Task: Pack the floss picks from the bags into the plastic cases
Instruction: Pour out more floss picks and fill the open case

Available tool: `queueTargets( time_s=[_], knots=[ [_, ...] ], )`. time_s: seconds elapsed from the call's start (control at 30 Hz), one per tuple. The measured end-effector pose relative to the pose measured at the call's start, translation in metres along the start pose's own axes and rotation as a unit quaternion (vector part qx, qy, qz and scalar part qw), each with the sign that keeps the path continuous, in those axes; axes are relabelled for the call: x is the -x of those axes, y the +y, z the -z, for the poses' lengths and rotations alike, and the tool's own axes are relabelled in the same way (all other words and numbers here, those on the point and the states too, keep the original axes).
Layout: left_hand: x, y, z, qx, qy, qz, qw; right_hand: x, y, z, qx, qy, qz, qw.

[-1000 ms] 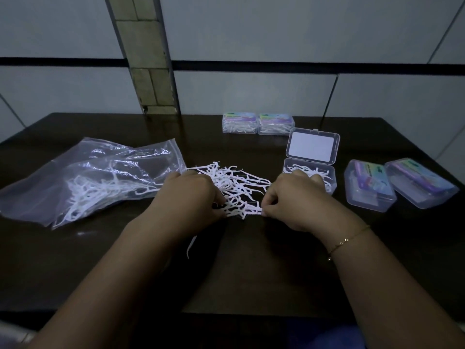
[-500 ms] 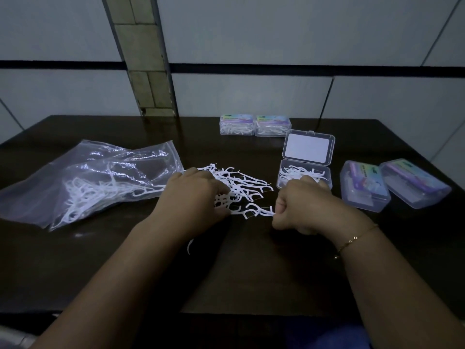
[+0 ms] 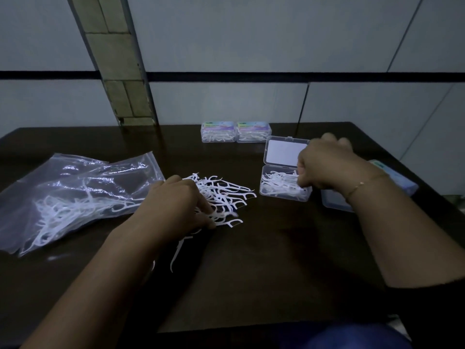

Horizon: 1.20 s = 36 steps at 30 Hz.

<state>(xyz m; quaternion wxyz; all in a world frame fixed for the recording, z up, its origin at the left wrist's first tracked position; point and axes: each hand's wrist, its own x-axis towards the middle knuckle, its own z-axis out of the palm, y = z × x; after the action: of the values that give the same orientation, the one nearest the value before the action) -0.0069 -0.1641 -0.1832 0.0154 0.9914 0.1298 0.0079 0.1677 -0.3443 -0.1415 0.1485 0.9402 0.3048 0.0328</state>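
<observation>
On the dark desk [image 3: 251, 273] a loose pile of floss picks [image 3: 226, 195] lies near the middle, and the left hand [image 3: 180, 205] rests on the pile's left part, fingers curved down with their tips among the picks; whether they pinch one I cannot tell. One stray pick [image 3: 177, 253] lies just by the left wrist, toward the near edge. Left of the pile, a clear plastic bag [image 3: 75, 187] lies flat toward the left edge with more white picks inside. The right hand [image 3: 324, 167] is over the open plastic case [image 3: 285, 190], right of the pile, its fingers curled down at the right end of the tray, where they pinch a few picks that reach into the heap already in the case. The case's lid [image 3: 284, 152] stands open behind. Two closed, filled cases [image 3: 236, 132] sit side by side at the far edge. More closed cases [image 3: 397, 177] lie toward the right edge, mostly hidden behind the right wrist and its bracelet [image 3: 362, 183].
</observation>
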Motion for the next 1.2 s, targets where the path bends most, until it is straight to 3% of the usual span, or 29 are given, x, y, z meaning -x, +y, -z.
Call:
queueTargets(
  time_s=[0.23,0.4,0.6,0.7,0.9,1.2],
  knots=[
    [-0.003,0.004,-0.002,0.027,0.006,-0.036,0.999,-0.018,-0.018,0.004,-0.009,-0.029,0.013,0.999],
    [-0.011,0.01,0.002,0.044,-0.013,-0.061,0.997,-0.005,-0.005,0.005,-0.112,-0.01,-0.012,0.994],
    [-0.037,0.035,0.042,0.157,-0.015,-0.073,0.985,0.028,0.015,-0.008,-0.315,0.078,-0.074,0.943],
    [-0.067,0.057,0.052,0.152,0.007,-0.11,0.982,0.034,0.021,-0.012,-0.372,0.112,-0.103,0.916],
    [-0.112,0.09,0.042,0.17,0.002,-0.147,0.974,0.035,0.027,-0.012,-0.357,0.097,-0.127,0.921],
    [-0.119,0.083,0.027,0.178,-0.025,-0.143,0.973,0.032,0.023,-0.019,-0.359,0.088,-0.111,0.923]
  ],
)
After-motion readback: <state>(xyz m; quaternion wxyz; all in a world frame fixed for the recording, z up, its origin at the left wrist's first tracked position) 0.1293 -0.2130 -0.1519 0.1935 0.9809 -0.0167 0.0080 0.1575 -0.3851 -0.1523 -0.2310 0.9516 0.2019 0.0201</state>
